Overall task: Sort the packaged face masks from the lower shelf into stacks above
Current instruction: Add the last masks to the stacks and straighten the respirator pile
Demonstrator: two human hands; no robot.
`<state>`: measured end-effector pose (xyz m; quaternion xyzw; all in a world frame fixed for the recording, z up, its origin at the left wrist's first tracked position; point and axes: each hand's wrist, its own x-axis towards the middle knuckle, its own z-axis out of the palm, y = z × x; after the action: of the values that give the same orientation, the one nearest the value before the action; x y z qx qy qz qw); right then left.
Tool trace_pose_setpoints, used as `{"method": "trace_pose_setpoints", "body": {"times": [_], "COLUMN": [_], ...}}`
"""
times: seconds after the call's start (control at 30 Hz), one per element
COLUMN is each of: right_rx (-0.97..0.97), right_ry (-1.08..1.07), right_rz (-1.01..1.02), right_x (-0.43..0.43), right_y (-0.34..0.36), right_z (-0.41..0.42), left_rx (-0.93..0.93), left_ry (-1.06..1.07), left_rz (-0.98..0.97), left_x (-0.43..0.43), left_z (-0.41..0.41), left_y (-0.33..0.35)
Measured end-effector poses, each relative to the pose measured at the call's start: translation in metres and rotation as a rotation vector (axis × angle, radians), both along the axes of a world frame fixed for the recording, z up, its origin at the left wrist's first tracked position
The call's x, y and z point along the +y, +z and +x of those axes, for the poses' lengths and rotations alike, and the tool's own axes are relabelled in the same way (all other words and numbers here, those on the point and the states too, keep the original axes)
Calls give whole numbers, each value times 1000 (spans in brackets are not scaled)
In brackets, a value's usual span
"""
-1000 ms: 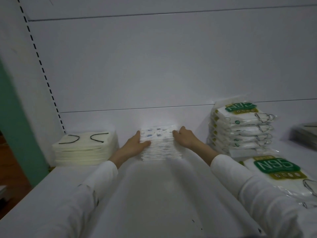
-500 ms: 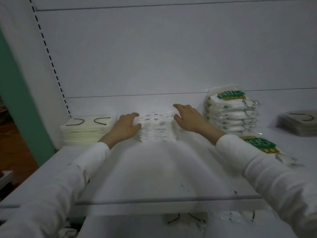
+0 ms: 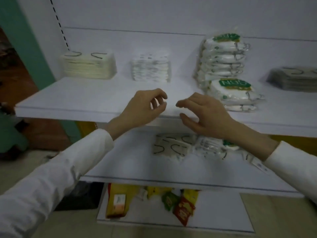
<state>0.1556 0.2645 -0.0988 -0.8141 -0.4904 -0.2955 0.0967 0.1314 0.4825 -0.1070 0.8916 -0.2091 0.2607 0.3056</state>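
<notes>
On the upper shelf [image 3: 85,98] stand several mask stacks: cream masks [image 3: 88,65] at the left, patterned white packs [image 3: 151,67] in the middle, a tall N95 stack [image 3: 222,55] with a lower N95 pile [image 3: 233,93] in front, and grey masks [image 3: 295,78] at the right. Loose packaged masks [image 3: 173,146] lie mixed on the lower shelf [image 3: 137,165]. My left hand [image 3: 144,109] and my right hand [image 3: 204,112] hover near the upper shelf's front edge, fingers loosely curled, holding nothing.
Below the lower shelf, a bottom shelf [image 3: 223,212] carries yellow, green and red snack packets [image 3: 183,208]. A green post [image 3: 25,35] borders the unit on the left, beside a perforated upright [image 3: 60,24]. White back panels close the rear.
Both hands let go of the patterned stack and drew back toward the shelf's front edge. The camera tilted down, bringing the lower and bottom shelves into view.
</notes>
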Motion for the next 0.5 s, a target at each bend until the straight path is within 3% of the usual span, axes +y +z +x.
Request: {"method": "trace_pose_setpoints", "body": {"times": [0.13, 0.27, 0.5], "right_rx": [47, 280, 980], "right_ry": [118, 85, -485], "right_rz": [-77, -290, -301], "right_x": [-30, -41, -14], "right_y": [-60, -142, -305], "right_z": [-41, -38, 47], "left_rx": [104, 436, 823], "left_ry": [-107, 73, 417], "left_rz": [14, -72, -322], "left_x": [-19, -8, 33], "left_z": [-42, -49, -25], "left_y": [-56, -147, -310]}}
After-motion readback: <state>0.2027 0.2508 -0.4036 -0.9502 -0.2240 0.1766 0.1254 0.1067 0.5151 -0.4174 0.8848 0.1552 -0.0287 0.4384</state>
